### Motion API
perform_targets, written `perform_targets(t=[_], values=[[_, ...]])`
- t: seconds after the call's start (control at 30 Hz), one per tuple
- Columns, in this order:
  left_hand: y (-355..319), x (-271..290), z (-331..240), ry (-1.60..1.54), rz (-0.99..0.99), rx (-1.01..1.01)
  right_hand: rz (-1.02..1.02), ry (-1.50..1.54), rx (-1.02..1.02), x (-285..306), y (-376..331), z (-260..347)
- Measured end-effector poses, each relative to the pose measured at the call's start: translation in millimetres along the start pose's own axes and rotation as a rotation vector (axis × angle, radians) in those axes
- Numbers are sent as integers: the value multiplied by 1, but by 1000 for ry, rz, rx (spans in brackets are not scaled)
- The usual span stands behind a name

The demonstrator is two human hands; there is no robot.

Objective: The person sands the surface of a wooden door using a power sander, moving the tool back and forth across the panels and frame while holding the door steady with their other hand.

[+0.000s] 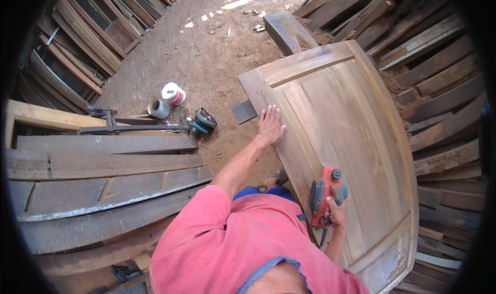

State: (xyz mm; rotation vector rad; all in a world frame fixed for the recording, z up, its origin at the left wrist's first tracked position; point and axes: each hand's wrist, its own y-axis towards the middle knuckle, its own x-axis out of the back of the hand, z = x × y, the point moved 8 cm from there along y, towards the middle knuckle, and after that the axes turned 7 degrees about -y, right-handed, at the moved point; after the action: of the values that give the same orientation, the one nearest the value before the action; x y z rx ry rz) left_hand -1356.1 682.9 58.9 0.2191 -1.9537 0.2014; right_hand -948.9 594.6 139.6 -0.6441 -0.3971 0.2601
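A panelled wooden door [356, 118] lies flat in front of me, raised off the ground on timber supports. My left hand [270, 126] rests on the door's near edge rail, palm down with its fingers stretched out. Lower on the same rail sits a red electric hand planer [326, 190] with a dark round knob at its front. My right hand [337, 213] is wrapped round the planer's rear handle. A dark cord trails from the back of the tool.
Planks [444, 82] are piled along the right, beyond the door. A timber beam [289, 33] projects from under its far end. On the sandy floor at left stand a white bucket [173, 93], a tin [158, 109] and a green-black power tool [202, 122], beside stacked boards [108, 164].
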Motion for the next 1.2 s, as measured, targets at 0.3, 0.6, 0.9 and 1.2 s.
perform_targets(t=[0.3,0.6,0.9,1.2], values=[[119,35,94,75,-2,178,4,-13,-99,3,-1,19],[202,78,133,-64,236,208,-177,249,-123,-51,-1,62],[233,48,193,-553,377,205,-248,372,-25,-144,36,124],[237,48,176,-548,419,242,-314,469,11,-215,81,156]])
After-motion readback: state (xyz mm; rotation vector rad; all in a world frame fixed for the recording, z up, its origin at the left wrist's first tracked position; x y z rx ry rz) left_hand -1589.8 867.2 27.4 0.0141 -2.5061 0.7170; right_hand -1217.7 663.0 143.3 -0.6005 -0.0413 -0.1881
